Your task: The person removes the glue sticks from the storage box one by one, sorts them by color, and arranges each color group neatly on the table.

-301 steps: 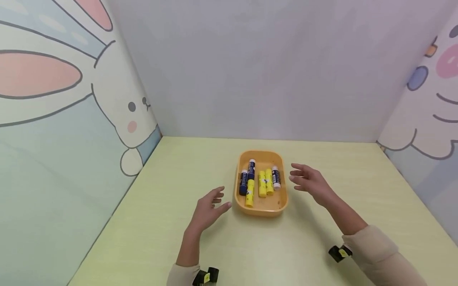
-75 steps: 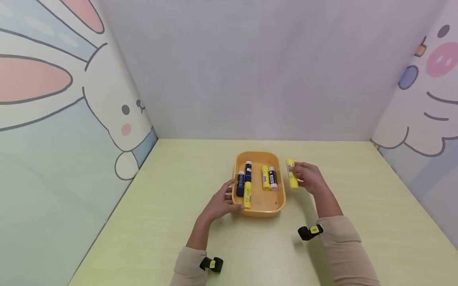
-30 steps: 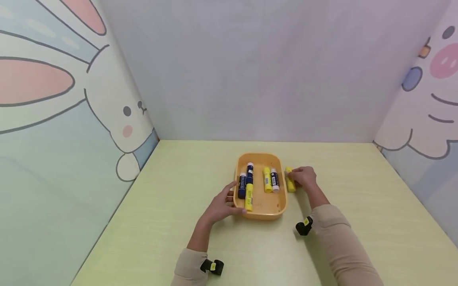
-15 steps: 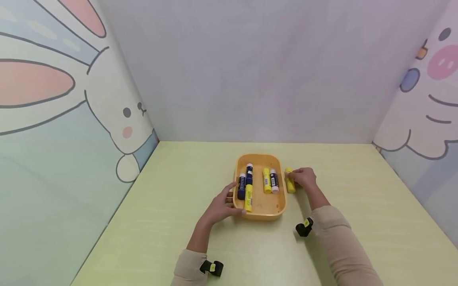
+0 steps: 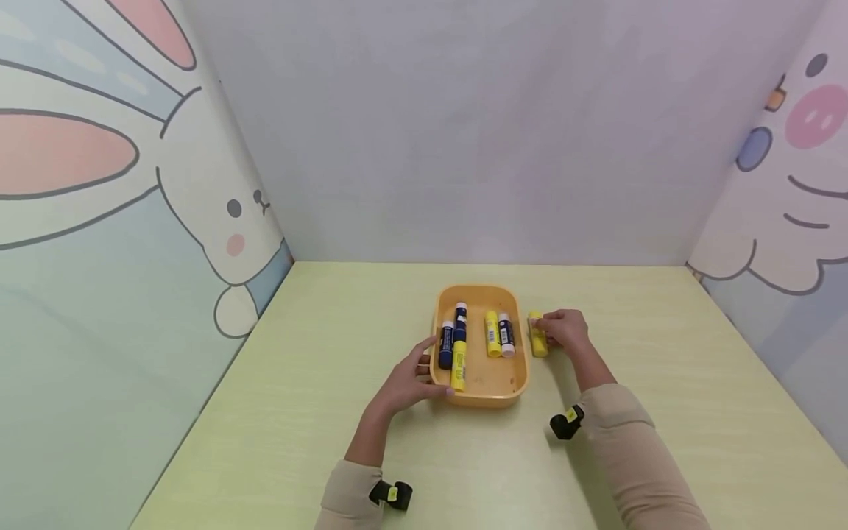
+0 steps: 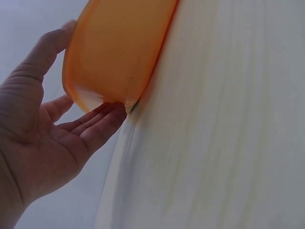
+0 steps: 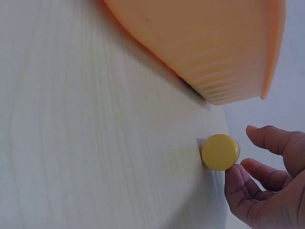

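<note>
An orange plastic tray [image 5: 490,401] stands on the table. My left hand [image 5: 404,383] holds its near left corner, with the thumb at the front rim and the fingers along the left side. In the tray, a navy glue stick [image 5: 446,346], another navy one [image 5: 460,320] and a yellow one [image 5: 458,366] lie at the left. A yellow glue stick [image 5: 493,335] and a navy, white-ended one [image 5: 506,335] lie side by side at the right. Outside, another yellow glue stick [image 7: 219,152] lies on the table. My right hand [image 5: 564,328] touches it with its fingers, the thumb apart from it.
The pale yellow table [image 5: 298,353] meets a plain grey back wall [image 5: 464,132]. Cartoon-printed panels, one with a rabbit [image 5: 218,206], flank both sides. A black strap camera sits on each wrist.
Since the earliest frame, my left hand has come onto the tray and my right hand has moved one yellow glue stick from it to the table at its right. The last second shows almost no movement.
</note>
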A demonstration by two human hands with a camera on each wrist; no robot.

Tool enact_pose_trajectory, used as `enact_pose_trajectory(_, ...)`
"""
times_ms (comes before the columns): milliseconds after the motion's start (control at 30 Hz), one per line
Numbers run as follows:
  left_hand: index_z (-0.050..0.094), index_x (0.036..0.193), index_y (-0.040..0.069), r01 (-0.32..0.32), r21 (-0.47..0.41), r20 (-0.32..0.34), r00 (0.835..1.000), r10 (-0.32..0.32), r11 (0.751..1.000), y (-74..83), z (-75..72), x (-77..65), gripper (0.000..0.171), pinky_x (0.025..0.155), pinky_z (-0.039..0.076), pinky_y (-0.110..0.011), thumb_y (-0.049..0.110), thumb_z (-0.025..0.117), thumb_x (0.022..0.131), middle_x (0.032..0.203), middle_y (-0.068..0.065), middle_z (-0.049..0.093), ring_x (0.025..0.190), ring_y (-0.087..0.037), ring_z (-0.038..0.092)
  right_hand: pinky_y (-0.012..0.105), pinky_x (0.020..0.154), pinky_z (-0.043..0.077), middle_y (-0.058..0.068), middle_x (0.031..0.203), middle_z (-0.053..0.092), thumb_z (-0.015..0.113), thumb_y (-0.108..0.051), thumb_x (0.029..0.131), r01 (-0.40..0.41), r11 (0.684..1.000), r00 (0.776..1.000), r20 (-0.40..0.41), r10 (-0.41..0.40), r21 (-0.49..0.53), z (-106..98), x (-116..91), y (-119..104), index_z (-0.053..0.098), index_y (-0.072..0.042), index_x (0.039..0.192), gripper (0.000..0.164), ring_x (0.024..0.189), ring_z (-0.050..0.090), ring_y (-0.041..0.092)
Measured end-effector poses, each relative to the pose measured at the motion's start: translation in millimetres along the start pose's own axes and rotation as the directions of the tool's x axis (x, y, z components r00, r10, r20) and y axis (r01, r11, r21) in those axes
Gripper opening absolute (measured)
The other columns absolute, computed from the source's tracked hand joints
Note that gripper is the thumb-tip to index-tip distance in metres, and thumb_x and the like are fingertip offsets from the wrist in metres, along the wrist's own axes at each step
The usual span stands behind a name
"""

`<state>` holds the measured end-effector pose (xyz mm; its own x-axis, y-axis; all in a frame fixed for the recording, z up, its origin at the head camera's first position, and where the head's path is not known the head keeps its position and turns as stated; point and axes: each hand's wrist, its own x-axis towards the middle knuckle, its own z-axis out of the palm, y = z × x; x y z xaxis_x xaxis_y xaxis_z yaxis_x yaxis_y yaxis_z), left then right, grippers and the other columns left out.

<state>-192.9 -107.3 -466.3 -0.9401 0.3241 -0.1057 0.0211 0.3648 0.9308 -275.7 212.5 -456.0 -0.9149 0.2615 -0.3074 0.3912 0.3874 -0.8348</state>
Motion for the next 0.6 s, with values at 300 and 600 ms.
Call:
enact_pose_trajectory(300,0.029,0.146,0.025,-0.009,-0.011,0.002,1.000,0.009,1.000,1.0,-1.0,0.8,0.098,0.086,0.047,-0.041,0.027,0.085,0.066,0.123,-0.013,0.050,0.106,-0.027,0.054,0.027,0.067,0.053,0.018,0.107,0.054,0.069,-0.023,0.085,0.004,1.000,1.000,0.000,-0.004,0.008,-5.7,-1.7,-3.9,0.050,0.007,0.125,0.053,0.079,0.055,0.019)
enact_pose_trajectory(600,0.029,0.146,0.025,-0.023,-0.010,0.004,1.000,0.023,1.000,-2.5,-0.4,0.6,0.097,0.086,0.046,-0.042,0.024,0.085,0.067,0.122,-0.015,0.050,0.106,-0.027,0.054,0.028,0.067,0.053,0.017,0.103,0.055,0.069,-0.022,0.085,0.056,0.998,0.998,0.024,-0.057,0.019,-7.0,-8.6,-3.3,0.050,0.008,0.125,0.053,0.076,0.054,0.017)
